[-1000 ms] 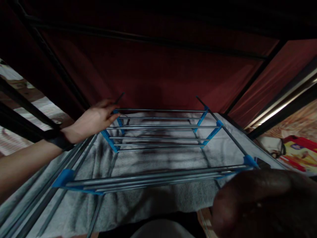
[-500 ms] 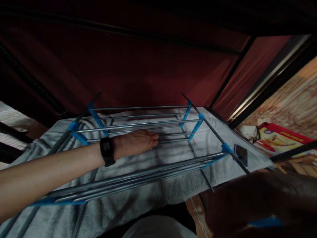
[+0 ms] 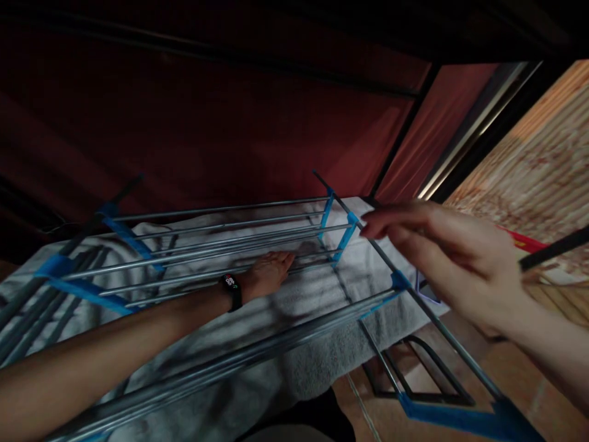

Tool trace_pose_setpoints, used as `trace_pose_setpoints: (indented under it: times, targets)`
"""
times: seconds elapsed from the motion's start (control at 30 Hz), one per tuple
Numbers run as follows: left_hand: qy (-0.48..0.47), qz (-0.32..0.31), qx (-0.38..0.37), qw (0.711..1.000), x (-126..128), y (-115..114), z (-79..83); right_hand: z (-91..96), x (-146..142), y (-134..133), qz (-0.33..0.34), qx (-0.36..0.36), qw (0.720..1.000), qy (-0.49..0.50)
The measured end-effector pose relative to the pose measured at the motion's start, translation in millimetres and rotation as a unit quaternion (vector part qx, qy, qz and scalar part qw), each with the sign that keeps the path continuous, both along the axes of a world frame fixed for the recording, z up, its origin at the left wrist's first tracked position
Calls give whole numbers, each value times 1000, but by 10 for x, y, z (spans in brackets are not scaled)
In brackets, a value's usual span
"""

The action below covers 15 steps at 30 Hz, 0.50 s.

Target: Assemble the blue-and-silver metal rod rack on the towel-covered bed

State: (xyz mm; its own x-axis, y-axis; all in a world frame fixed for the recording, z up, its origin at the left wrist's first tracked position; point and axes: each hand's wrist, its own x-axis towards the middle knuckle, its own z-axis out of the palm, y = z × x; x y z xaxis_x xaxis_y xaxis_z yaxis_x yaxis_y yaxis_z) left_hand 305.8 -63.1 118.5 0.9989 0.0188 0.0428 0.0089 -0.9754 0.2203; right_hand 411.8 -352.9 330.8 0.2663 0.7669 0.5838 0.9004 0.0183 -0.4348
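A folding drying rack [image 3: 304, 331] of grey metal tubes with blue plastic joints lies on a grey towel-like cloth [image 3: 317, 362]. My left hand [image 3: 269, 273], with a dark fitness band on its wrist, reaches across the rack. Its fingers are bent over the inner rods, their tips partly hidden. My right hand [image 3: 460, 264] hovers above the rack's right side, fingers stretched out and slightly blurred, holding nothing. Below it, a leg frame with a blue end piece [image 3: 451, 420] extends past the cloth toward the lower right.
Behind the rack stands a dark red panel [image 3: 230, 135] with black frame bars. A phone-like object [image 3: 427, 291] lies at the cloth's right edge, partly covered by my right hand. A black-framed item [image 3: 427, 368] is on the tiled floor. A red package [image 3: 529, 242] shows at right.
My right hand has risen from the dark lower right to above the rack's right side. The leg frame there now shows extended. The view has shifted; my left hand stays at the inner rods.
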Motion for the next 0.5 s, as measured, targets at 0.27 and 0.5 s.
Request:
trace_pose_setpoints:
  times: [0.27,0.5]
  targets:
    - [27,37,-7,999,473,-174,17,-1395,1909,261,-175,-42,921,345]
    - [21,27,-65,997,976,-451,-40,-2154,1905,480,-47,-130,883,449]
